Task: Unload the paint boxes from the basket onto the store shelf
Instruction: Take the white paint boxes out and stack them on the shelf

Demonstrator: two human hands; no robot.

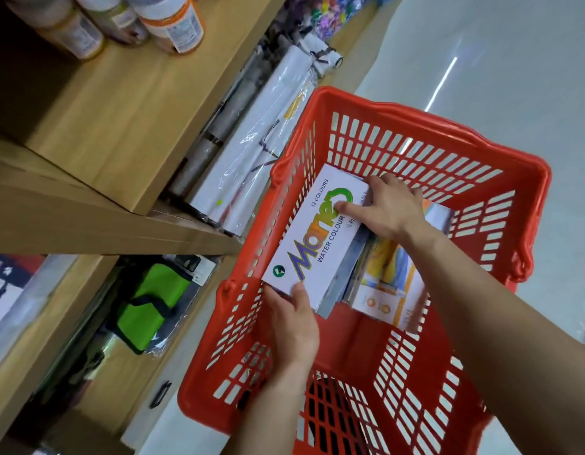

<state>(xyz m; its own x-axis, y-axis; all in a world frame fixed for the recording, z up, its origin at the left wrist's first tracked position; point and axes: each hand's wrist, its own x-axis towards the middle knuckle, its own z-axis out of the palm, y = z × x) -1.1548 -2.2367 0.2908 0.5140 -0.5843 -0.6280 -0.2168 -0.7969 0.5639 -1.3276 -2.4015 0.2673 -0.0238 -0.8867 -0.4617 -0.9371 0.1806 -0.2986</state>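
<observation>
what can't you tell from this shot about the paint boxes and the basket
- Head view: how many boxes lie under the white water colour box; it and the right hand cover them.
- Left hand fingertips: hidden under that box.
- Red basket near end: cut off by the bottom edge.
- Bottle labels: blurred.

White paint box (pixel 312 238) lid reads "12 COLOURS", "Marie's", "WATER COLOUR". Bottle labels on shelf unreadable.

Two bare forearms are seen entering from the lower edge, no sleeve, glove, watch or ring being worn on either, and the left hand (pixel 292 326) and right hand (pixel 391 205) are shown uncovered, with short, unpainted nails.
</observation>
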